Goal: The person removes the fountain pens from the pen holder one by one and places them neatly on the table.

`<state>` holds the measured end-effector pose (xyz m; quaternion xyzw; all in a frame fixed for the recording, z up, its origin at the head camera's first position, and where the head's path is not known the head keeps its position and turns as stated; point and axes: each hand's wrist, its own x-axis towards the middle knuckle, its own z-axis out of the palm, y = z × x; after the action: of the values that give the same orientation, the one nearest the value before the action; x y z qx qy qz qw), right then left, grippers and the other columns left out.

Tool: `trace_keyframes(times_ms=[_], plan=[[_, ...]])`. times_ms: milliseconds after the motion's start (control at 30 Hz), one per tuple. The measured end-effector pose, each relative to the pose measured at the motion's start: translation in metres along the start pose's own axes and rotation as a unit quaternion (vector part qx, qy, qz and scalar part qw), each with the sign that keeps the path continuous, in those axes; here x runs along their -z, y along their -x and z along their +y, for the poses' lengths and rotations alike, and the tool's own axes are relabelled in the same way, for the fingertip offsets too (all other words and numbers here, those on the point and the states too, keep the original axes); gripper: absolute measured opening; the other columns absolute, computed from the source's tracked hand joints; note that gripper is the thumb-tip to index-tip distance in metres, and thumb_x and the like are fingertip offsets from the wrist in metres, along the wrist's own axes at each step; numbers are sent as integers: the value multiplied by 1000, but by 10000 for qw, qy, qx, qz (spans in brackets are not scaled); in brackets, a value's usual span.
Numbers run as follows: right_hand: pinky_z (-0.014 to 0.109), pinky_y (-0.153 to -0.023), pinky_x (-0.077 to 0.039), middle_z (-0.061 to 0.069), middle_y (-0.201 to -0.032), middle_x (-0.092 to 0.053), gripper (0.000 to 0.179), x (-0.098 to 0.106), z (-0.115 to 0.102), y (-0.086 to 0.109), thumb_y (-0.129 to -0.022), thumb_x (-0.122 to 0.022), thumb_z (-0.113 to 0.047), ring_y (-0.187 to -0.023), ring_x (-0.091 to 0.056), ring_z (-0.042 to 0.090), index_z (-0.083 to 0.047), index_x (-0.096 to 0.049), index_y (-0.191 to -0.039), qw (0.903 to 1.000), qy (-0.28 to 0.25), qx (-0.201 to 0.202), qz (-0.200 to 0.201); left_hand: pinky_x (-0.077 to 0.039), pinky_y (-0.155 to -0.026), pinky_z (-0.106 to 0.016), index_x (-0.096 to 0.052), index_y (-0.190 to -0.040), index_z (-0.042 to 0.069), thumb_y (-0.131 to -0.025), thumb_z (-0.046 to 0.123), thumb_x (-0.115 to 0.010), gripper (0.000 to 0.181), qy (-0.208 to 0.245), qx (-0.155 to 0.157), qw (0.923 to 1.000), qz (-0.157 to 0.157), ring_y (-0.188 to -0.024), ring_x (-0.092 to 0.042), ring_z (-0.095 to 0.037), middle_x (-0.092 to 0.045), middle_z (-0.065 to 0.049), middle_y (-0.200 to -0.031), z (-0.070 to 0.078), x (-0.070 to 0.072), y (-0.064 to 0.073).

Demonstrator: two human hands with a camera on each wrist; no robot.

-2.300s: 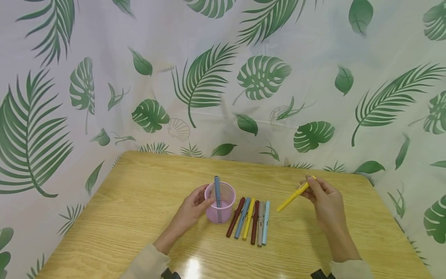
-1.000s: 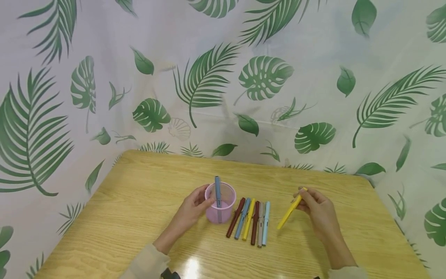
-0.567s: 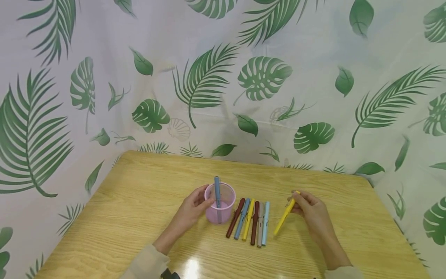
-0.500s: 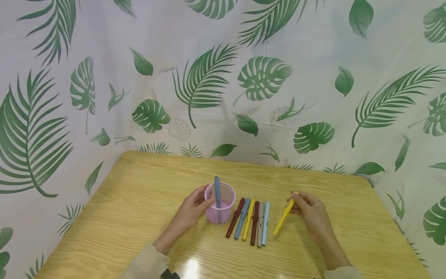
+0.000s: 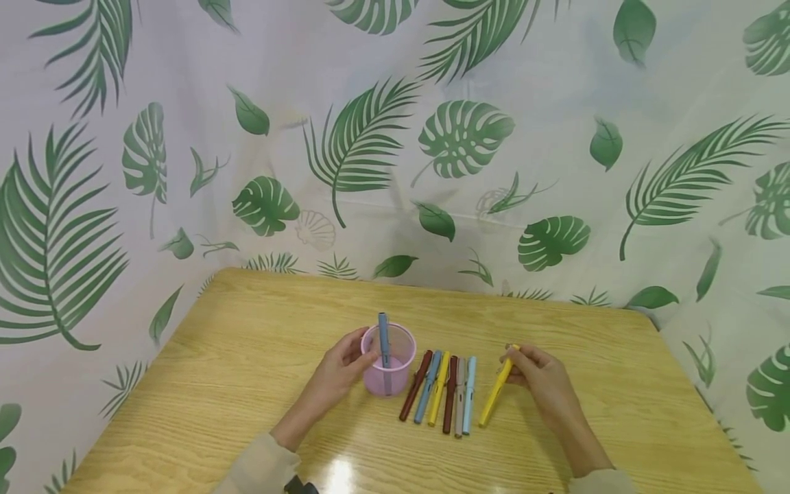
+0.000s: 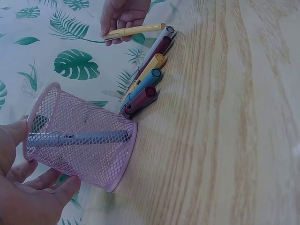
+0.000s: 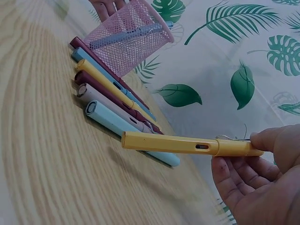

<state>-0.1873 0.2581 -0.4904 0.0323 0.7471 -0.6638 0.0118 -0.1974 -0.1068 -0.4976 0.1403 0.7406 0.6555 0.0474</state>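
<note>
A pink mesh pen cup (image 5: pixel 387 381) stands on the table, and my left hand (image 5: pixel 338 370) grips it by the rim and side. One grey-blue pen (image 5: pixel 385 339) leans upright inside it. My right hand (image 5: pixel 546 377) pinches a yellow pen (image 5: pixel 496 391) near its capped end, thumb on top and fingers beneath. In the right wrist view its lower end overlaps the light blue pen (image 7: pixel 117 121). Right of the cup several pens lie side by side: dark red (image 5: pixel 415 385), blue (image 5: pixel 428 386), yellow (image 5: pixel 439 388), another dark red (image 5: pixel 450 394), grey (image 5: pixel 460 398) and the light blue one.
The pens and cup lie on a wood-grain table (image 5: pixel 259 322). Behind it hangs a white cloth (image 5: pixel 370 62) printed with green leaves, reaching down to the table's back edge.
My right hand has moved left and down, bringing the yellow pen closer to the row and turning it steeper. The left hand, cup and lying pens have stayed put.
</note>
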Motion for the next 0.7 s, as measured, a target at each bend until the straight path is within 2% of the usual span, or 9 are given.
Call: trace_keyframes(times_ms=[167,333,567,700], plan=[[29,-89,-59,17,-119,-65,44,-1,2,0,-108,-58,-22,-94,-67,17,17,-54,-129,9997,154,-137,-153,-41,-114,-52,-43,-153,-3,-105,10,-61,53,69,80,9999,37,-140,-47,-43,-47,-30,-151,0,-1,-1],[31,-90,-59,16,-117,-66,45,-3,5,-2,-108,-59,-19,-94,-67,18,18,-51,-132,9988,265,-308,-268,-41,-113,-52,-42,-152,-4,-105,8,-61,52,41,40,10000,27,-139,-47,-45,-48,-31,-150,-2,-1,-1],[31,-84,-61,12,-107,-66,44,-9,9,-5,-107,-60,-16,-87,-66,17,18,-53,-134,9970,514,-577,-51,-42,-113,-51,-43,-152,-3,-105,11,-62,53,96,34,9999,23,-139,-48,-44,-49,-30,-149,-2,-1,-1],[30,-75,-61,11,-102,-68,47,-13,11,-5,-106,-61,-16,-83,-66,17,17,-50,-137,9960,653,-610,55,-43,-113,-51,-43,-152,-4,-105,10,-61,52,108,12,9999,42,-138,-49,-43,-50,-30,-148,-1,-1,-1]])
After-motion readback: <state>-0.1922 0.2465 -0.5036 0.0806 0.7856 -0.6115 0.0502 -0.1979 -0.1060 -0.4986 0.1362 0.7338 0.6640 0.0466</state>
